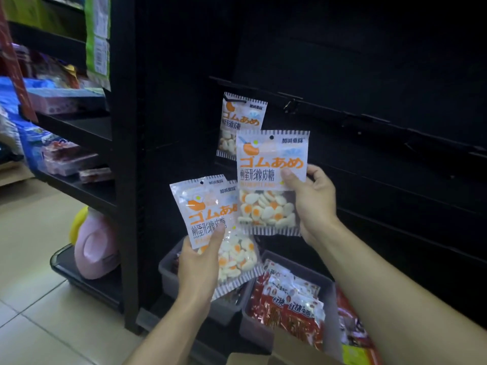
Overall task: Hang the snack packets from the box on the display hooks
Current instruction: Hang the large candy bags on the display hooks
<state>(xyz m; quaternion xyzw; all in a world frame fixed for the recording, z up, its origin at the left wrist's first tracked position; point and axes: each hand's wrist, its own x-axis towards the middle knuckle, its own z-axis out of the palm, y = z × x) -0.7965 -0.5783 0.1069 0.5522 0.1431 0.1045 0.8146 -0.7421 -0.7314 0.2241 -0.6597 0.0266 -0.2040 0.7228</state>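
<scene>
One white-and-orange packet of fried-egg gummies (241, 119) hangs on a hook of the black display panel (369, 75). My right hand (313, 204) grips a second packet (271, 180) by its right edge, held upright just below and in front of the hanging one. My left hand (197, 267) holds a small stack of the same packets (210, 222) tilted to the left, thumb pressed on the front. A bare hook (291, 102) juts out to the right of the hanging packet. A cardboard box edge (253, 359) shows at the bottom.
Grey bins (168, 275) at the foot of the rack hold red snack packets (292, 304). A black upright post (126, 180) divides off shelves of packaged goods on the left. A pink detergent bottle (92, 246) stands on a low black base. Beige floor tiles lie at left.
</scene>
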